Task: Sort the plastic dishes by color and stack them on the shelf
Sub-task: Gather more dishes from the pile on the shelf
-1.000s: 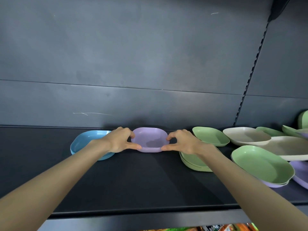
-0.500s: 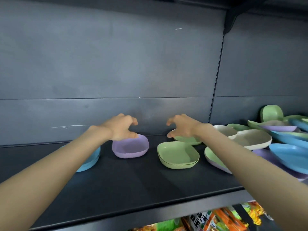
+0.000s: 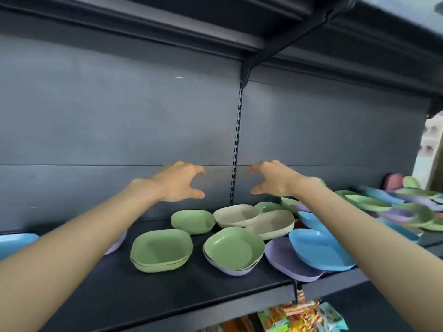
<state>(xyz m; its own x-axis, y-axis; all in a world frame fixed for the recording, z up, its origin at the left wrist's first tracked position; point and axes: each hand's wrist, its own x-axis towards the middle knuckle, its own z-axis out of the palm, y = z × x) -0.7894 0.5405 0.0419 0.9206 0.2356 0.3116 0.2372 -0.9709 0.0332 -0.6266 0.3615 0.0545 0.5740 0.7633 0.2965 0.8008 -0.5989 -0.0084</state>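
- Grip: none; left hand (image 3: 178,184) and right hand (image 3: 273,179) empty, fingers half-curled, raised above beige dishes (image 3: 236,215).
- Green stack (image 3: 161,251) nearer, blue dish (image 3: 318,250) rightwards: likely light, stiff, slick plastic; best pinched at opposite rims.
- Dark shelf (image 3: 167,291), smooth; back panel (image 3: 119,130) close behind; snack packets (image 3: 302,315) beneath.

Single head-worn wide-angle view, close to the shelf (image 3: 167,295), facing its dark back panel (image 3: 119,128), tilted slightly down, both forearms reaching in from below
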